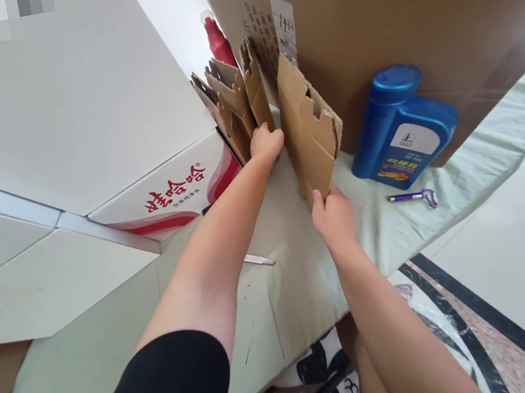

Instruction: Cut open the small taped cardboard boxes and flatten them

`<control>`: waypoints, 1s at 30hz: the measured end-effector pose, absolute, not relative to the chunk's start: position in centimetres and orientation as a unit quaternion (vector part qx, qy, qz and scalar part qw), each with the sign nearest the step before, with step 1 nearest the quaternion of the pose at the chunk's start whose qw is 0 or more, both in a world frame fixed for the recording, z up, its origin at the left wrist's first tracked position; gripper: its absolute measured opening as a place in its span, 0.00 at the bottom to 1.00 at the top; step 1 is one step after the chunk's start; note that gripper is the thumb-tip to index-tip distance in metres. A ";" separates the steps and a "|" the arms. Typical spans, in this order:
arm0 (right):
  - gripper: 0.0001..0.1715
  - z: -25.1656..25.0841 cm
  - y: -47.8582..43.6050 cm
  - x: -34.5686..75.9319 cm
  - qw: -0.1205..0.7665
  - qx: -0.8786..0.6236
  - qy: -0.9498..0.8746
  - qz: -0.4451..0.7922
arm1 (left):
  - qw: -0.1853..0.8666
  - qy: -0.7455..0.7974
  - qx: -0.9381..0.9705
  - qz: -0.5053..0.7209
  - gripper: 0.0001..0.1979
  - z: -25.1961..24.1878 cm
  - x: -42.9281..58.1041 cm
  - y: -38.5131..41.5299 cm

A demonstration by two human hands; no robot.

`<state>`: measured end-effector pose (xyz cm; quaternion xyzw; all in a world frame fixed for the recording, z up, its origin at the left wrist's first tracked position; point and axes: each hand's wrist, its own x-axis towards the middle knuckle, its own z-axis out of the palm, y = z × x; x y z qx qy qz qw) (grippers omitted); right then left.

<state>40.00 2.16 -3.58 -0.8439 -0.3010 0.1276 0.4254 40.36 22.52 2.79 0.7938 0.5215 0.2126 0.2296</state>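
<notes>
My right hand (336, 216) is closed on the lower edge of a folded cardboard piece (306, 131) with notched upper edges. The piece stands upright and slightly tilted, with my thumb on its near side. My left hand (267, 141) reaches further in, closed at the bottom of another narrow folded cardboard piece (255, 89); its fingertips are partly hidden. Just left of that hand, more notched cardboard pieces (231, 97) stand upright against a white and red water carton (174, 188). Below my left forearm, a slim silver cutter (259, 260) lies partly covered on the pale green cloth (298, 285).
A large brown box (412, 7) rises behind on the right. In front of it are a blue bottle (398, 132) and a purple keychain light (407, 196). A red bottle (219, 41) stands behind the cardboard. White cartons (48, 105) fill the left side.
</notes>
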 end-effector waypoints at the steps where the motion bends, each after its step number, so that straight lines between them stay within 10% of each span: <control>1: 0.26 -3.7 2.4 40.1 0.429 -0.843 -0.299 0.125 | 0.221 0.520 0.798 0.207 0.30 2.7 40.1 22.1; 21: 0.37 -6.3 7.3 39.8 0.548 -0.754 -0.327 0.156 | 0.222 0.459 0.850 0.132 0.37 3.1 36.7 12.8; 30: 0.39 -6.1 6.0 39.4 0.574 -0.714 -0.342 0.207 | 0.205 0.549 0.790 0.179 0.24 2.5 38.4 15.3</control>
